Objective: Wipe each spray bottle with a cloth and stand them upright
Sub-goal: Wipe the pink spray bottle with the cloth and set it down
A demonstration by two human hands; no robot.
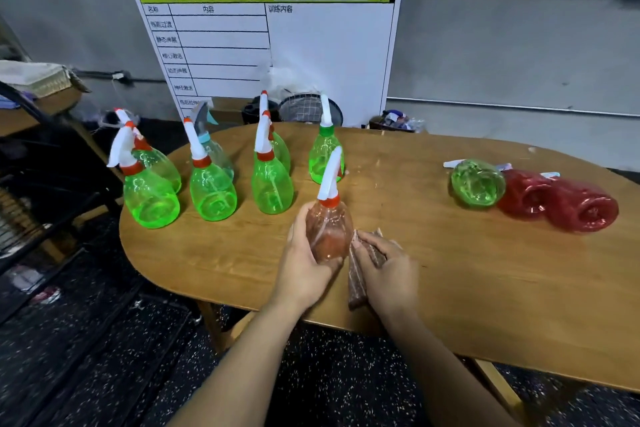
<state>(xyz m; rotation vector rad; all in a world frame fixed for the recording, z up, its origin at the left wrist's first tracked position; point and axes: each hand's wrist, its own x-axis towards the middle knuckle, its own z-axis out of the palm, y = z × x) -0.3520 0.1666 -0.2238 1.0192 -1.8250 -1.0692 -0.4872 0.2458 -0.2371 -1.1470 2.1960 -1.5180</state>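
Note:
My left hand (302,263) grips a clear reddish spray bottle (329,229) with a white nozzle, held upright just above the wooden table (450,270). My right hand (388,270) holds a folded brown cloth (356,277) against the bottle's right side. Several green spray bottles (211,184) stand upright at the table's left and back. On the right, a green bottle (478,184) and two red bottles (581,206) lie on their sides.
A white schedule board (277,45) leans on the wall behind the table. A dark rack (41,166) stands to the left. The table's front edge runs just below my wrists, over speckled dark floor (121,357).

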